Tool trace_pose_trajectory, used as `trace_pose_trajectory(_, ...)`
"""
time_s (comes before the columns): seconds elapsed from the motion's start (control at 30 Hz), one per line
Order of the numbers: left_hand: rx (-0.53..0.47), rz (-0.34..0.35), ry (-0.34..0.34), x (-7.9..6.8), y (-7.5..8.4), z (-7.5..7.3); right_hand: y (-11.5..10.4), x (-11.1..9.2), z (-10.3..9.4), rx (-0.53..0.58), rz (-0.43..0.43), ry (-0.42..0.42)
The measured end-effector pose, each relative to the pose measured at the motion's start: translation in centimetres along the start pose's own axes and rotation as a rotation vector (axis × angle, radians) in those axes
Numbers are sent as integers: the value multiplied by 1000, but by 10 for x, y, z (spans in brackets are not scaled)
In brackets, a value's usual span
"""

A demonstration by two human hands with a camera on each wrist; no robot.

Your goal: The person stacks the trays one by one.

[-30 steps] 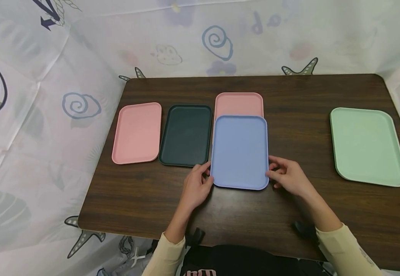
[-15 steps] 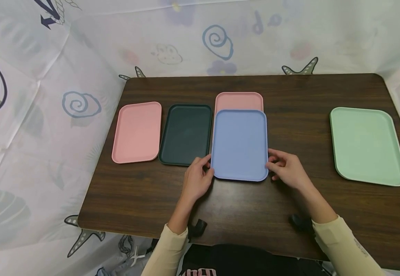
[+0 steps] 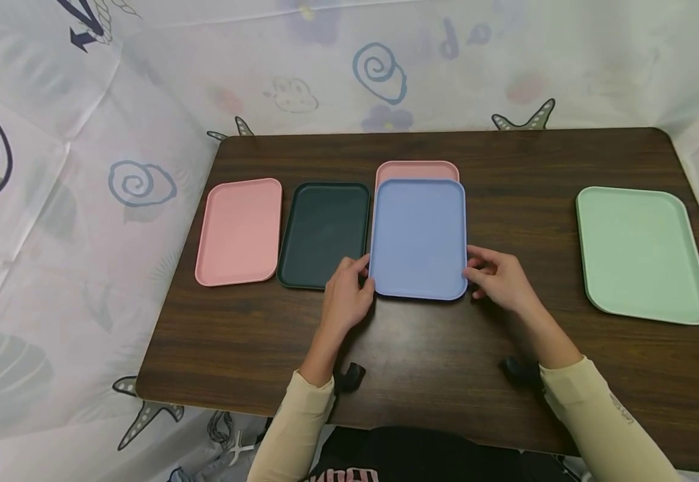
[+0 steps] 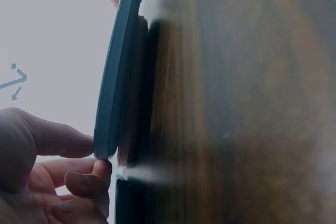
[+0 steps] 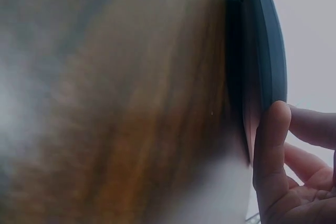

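Both hands hold a blue rectangular tray (image 3: pixel 420 239) by its long sides, close over a pink tray (image 3: pixel 417 170) whose far rim shows beyond it. My left hand (image 3: pixel 347 292) pinches the blue tray's left edge near its front corner. At the opposite edge, my right hand (image 3: pixel 499 278) pinches it between thumb and fingers. In the left wrist view, the blue tray's edge (image 4: pixel 113 87) stands slightly apart from the pink tray's edge (image 4: pixel 132 103) beneath. The right wrist view shows a fingertip under the blue tray's rim (image 5: pixel 273 61).
A dark green tray (image 3: pixel 324 234) lies just left of the blue one, with another pink tray (image 3: pixel 239 232) beside it. Far right on the brown wooden table (image 3: pixel 524 167) lies a light green tray (image 3: pixel 645 254). A patterned white cloth (image 3: pixel 301 73) hangs behind.
Both hands have moved the blue tray away from the body, covering more of the pink tray. The other trays have stayed in place.
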State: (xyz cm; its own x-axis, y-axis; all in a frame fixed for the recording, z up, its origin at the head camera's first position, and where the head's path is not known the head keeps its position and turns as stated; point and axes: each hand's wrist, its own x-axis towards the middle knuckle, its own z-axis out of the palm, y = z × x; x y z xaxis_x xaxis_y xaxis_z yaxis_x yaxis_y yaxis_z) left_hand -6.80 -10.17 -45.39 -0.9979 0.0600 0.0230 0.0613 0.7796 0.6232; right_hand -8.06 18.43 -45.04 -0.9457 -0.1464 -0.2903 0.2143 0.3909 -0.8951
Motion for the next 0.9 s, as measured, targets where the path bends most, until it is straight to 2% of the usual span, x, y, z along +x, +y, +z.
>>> trace_pose_trajectory(0.4,-11,-11,-2,13,1,1,0,16,-5,-27,-1,2)
trace_pose_trajectory(0.9,-29,-29,-20,29,5,-1,-6,27,-10,10,-3,0)
